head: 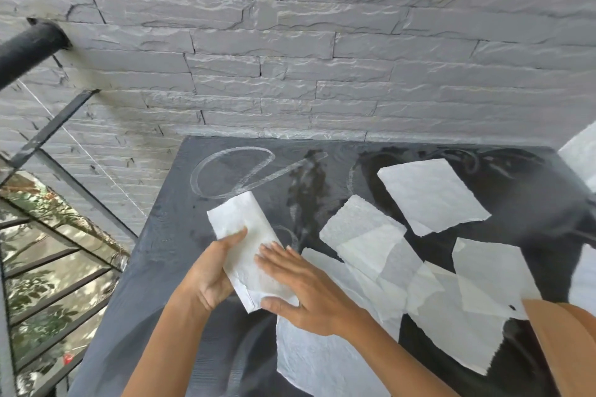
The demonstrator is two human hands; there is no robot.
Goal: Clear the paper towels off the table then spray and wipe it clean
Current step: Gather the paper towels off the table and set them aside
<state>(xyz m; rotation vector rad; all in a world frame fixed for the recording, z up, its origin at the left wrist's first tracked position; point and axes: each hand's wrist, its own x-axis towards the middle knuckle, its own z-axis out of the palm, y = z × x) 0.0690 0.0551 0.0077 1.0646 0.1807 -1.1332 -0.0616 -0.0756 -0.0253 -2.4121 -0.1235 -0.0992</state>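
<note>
Folded paper towel (246,237) is gripped in the curled left hand (209,277), pressed at 4 o'clock by straight fingers of the right hand (306,290)

Bare worktop (180,235) runs along your left edge to the far left corner: room to pass there. Near the middle, your left hand (209,277) grips a folded towel (238,226), your right hand (309,290) flat on it. Rightward, loose paper towels (432,193) overlap from the far side to the front edge. The stone wall (322,74) closes the far side; a railing (53,127) flanks the left.
</note>
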